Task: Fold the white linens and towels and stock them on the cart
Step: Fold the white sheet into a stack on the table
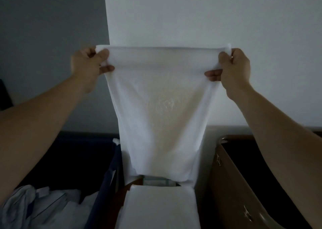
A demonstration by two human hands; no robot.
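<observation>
While the room is looking dim and grey, a dark blue cloth laundry bin (104,181) is sitting low on the left, and crumpled white and pale blue linens (40,209) are lying in a heap inside it. They are looking soft and full of wrinkles.

Higher up, the left hand (88,66) is pinching the top left corner of a thin white cloth towel (160,110), with the thumb and fingers squeezed shut on the fabric. The towel is hanging in the air in front of a pale wall (191,16). Its top edge is running flat from side to side, pulled tight and rolled over a little. Its long side is pointing straight down, and the cloth is getting narrower toward the bottom. It is looking slightly fuzzy and thin enough that light is glowing through the middle.

Under the hanging end, a flat, neatly folded white linen (160,209) is lying with smooth square edges.

The right hand (233,68) is gripping the top right corner the same way, closed on the cloth.

Low on the right, a brown wooden cart (231,185) with a shiny rounded metal rail is standing beside the folded pile.
</observation>
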